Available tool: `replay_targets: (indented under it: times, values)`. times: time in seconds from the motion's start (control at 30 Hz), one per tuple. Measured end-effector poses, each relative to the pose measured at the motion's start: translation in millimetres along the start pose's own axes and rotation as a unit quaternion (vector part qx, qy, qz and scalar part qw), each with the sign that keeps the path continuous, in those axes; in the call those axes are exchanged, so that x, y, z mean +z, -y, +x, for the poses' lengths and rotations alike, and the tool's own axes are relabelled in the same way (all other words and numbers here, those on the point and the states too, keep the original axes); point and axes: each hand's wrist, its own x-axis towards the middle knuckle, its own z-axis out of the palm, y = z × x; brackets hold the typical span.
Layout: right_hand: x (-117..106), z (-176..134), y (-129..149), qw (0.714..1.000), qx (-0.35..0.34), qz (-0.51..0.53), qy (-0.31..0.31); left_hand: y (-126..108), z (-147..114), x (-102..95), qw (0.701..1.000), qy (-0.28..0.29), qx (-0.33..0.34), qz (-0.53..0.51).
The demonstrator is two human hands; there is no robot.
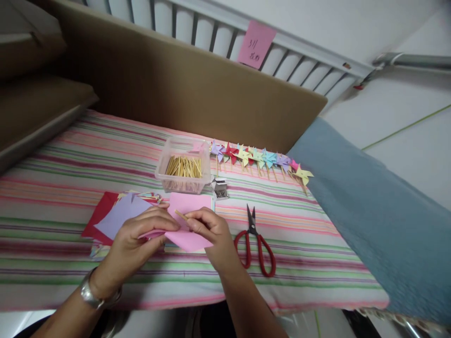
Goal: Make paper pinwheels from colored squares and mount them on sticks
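My left hand (150, 227) pinches a folded piece of pink paper (190, 240) between thumb and fingers. In my right hand (207, 225) is a short wooden stick (181, 215), its tip pointing up and left beside the paper. Beneath both hands lies a stack of pink square sheets (188, 203). To the left, cut lilac and red papers (121, 217) are piled. Red-handled scissors (252, 230) rest with slightly parted blades, right of my right hand. Behind the hands stands a clear plastic box (164, 178) holding many wooden sticks (185, 167).
A small open box of tiny metal pieces (220, 188) sits beside the plastic box. Finished paper pinwheels (269, 158) lie in a row at the back right. A cardboard panel (197, 94) borders the striped tablecloth (299, 263); a blue cloth (380, 216) is at right.
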Motion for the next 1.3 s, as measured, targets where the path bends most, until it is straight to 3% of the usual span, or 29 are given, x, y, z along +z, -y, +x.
replay_targets:
  times: [0.43, 1.03, 1.3]
  values:
    - [6.6, -2.4, 4.0, 0.999, -0.044, -0.025, -0.01, 3.0, -6.7, -0.4, 0.996, -0.076, -0.005, 0.043]
    - [8.3, -1.0, 0.8, 0.998, -0.047, -0.035, -0.033, 3.3, -6.7, 1.8, 0.995, -0.085, -0.059, 0.014]
    - [8.0, -0.8, -0.8, 0.997, -0.053, -0.04, -0.041, 4.4, -6.1, 2.7, 0.995, -0.086, -0.051, 0.006]
